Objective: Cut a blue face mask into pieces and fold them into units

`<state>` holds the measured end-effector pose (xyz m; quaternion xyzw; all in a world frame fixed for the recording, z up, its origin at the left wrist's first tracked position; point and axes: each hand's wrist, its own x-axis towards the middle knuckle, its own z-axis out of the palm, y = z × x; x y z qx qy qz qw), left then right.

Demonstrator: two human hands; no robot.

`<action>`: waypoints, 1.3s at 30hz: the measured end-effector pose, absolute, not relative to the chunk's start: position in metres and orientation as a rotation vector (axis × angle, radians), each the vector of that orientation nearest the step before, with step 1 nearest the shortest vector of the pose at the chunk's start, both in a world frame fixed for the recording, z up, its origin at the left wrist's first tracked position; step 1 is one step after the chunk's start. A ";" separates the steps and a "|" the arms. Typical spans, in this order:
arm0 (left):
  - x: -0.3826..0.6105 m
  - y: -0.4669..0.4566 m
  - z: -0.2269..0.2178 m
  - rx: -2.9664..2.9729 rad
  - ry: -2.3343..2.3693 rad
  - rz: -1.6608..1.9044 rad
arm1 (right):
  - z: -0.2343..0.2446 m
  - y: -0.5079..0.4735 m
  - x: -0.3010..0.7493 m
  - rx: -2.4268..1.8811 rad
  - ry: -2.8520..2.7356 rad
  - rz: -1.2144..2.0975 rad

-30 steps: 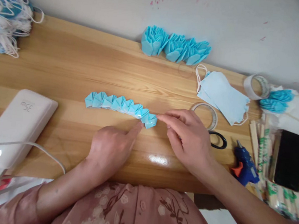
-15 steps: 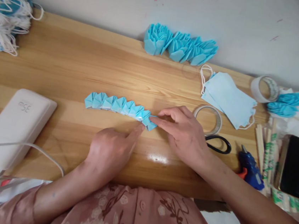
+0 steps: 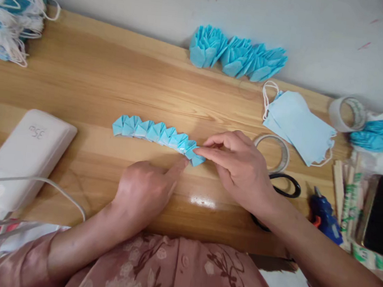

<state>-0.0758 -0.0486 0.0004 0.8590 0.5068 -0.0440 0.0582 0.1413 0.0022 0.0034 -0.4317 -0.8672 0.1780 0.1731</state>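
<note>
Two hands on the right end of one folded blue strip.
My right hand has just moved in: a second ago its fingertip only met the strip's tip, now it lies over the last fold; I take this as settling that end. My left hand keeps its index tip at the lower edge, other fingers curled. Right fingers bent close together; whether either hand pinches the paper, cannot tell. The strip lies on the bench in front of me, sloping down slightly to the right, left end free. Pale blue, creased into a row of overlapping angular folds with peaked upper edges; a whitish, glossy patch near my fingertips.
</note>
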 end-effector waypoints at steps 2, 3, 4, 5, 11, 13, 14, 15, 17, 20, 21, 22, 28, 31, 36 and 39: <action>-0.076 -0.049 0.000 2.635 1.531 -0.092 | 0.002 0.002 0.139 -1.209 -2.457 0.494; -0.076 -0.049 -0.001 2.645 1.525 -0.078 | 0.001 0.002 0.137 -1.205 -2.457 0.491; -0.076 -0.049 -0.001 2.649 1.519 -0.072 | -0.001 0.002 0.136 -1.207 -2.458 0.489; -0.077 -0.050 -0.001 2.650 1.515 -0.066 | -0.002 0.002 0.134 -1.207 -2.458 0.489; -0.080 -0.049 -0.001 2.646 1.516 0.055 | -0.004 0.006 0.128 -1.222 -2.473 0.515; -0.080 -0.050 -0.002 2.631 1.531 0.163 | -0.003 0.007 0.126 -1.234 -2.478 0.528; -0.080 -0.050 -0.003 2.619 1.549 0.211 | -0.003 0.007 0.126 -1.238 -2.476 0.532; -0.080 -0.051 -0.005 2.607 1.573 0.249 | -0.003 0.007 0.125 -1.239 -2.473 0.535; -0.080 -0.053 -0.007 2.590 1.614 0.281 | -0.004 0.007 0.123 -1.236 -2.468 0.535; -0.079 -0.053 -0.010 2.598 1.631 0.245 | -0.005 0.008 0.122 -1.238 -2.462 0.538; -0.079 -0.052 -0.010 2.609 1.629 0.228 | -0.005 0.009 0.122 -1.239 -2.454 0.550; -0.078 -0.052 -0.009 2.618 1.624 0.213 | -0.004 0.010 0.123 -1.236 -2.440 0.574; -0.076 -0.049 -0.004 2.546 1.603 0.095 | 0.003 0.012 0.137 -1.201 -2.297 0.624; -0.075 -0.048 -0.003 2.454 1.620 0.023 | 0.003 0.006 0.142 -1.219 -2.325 0.527; -0.077 -0.049 -0.005 2.412 1.655 0.072 | -0.003 0.002 0.141 -1.229 -2.307 0.554; -0.079 -0.053 -0.006 2.426 1.636 0.245 | -0.005 0.002 0.138 -1.225 -2.314 0.593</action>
